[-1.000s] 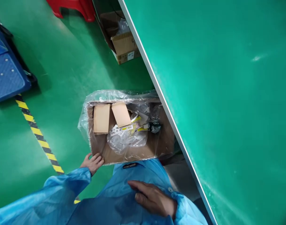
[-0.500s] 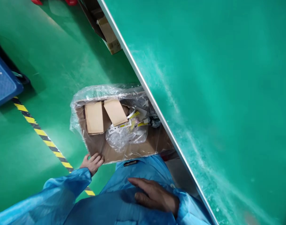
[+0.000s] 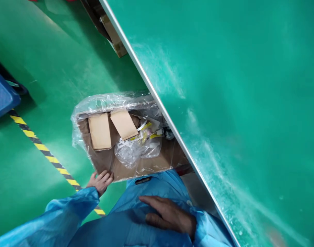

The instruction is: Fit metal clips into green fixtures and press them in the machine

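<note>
My left hand (image 3: pixel 101 181) grips the near-left corner of a cardboard box (image 3: pixel 101 162), its fingers curled over the rim. Clear plastic lining (image 3: pixel 92 103) drapes over the box's far and left edges. Inside lie two flat brown cardboard pieces (image 3: pixel 99 132), crumpled clear plastic (image 3: pixel 128 154) and scraps with white and yellow parts (image 3: pixel 148 132). In front of my body, my right hand (image 3: pixel 168 214) is held with fingers stretched out and nothing in it. It is nearest to my blue work coat (image 3: pixel 152 190), apart from the box. The box's right end is hidden under the table.
A green table (image 3: pixel 236 103) with a metal edge (image 3: pixel 146 77) covers the right side. Under its far edge stands another cardboard box (image 3: pixel 115 37). A blue platform (image 3: pixel 2 92) is at left, beside a yellow-and-black floor strip (image 3: pixel 45 148).
The view has shifted slightly, so floor, table edge and box appear a little further left. My left hand stays on the box corner; my right hand stays in front of my body.
</note>
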Available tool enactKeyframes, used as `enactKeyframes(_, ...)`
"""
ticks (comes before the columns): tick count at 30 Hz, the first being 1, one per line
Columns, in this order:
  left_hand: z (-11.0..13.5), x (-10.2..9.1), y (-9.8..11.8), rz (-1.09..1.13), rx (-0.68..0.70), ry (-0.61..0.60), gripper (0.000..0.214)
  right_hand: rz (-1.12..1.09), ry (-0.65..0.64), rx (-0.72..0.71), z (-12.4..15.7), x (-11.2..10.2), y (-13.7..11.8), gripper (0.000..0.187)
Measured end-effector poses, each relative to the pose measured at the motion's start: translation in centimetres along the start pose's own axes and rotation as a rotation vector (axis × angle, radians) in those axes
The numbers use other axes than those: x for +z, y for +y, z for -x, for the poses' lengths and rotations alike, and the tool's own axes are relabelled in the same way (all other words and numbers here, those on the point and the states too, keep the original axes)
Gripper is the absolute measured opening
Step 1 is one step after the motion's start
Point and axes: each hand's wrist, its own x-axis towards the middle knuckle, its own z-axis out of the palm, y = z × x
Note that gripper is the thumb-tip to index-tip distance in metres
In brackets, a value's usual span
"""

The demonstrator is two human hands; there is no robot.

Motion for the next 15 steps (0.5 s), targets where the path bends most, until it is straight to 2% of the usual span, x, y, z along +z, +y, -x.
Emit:
enactKeyframes(5, -0.8, -0.4, -0.4, 0.003, -0.004, -0.003, 0.043, 0.055, 0.065, -0.05, -0.2, 1.1, 0.9, 0.05)
enactKeyframes(7, -1.4, -0.3, -1.1, -0.013, 0.002, 0.013, 0.04, 0.114, 0.051, -0.069, -0.4, 1.9, 1.5, 0.05)
enactKeyframes(10, -2.7, -0.2, -2.6, -0.041, 0.015, 0.047, 0.032, 0.191, 0.019, -0.124, -0.8, 3.6, 2.8, 0.058)
enactKeyframes(12, -3.7, -0.7, -3.6, -0.064, 0.024, 0.077, 0.03, 0.201, 0.063, -0.182, -1.0, 5.0, 4.2, 0.065)
enactKeyframes(15, -5.2, -2.3, -4.3, -0.099, 0.053, 0.12, 0.029, 0.196, 0.14, -0.27, -1.4, 6.8, 6.6, 0.075)
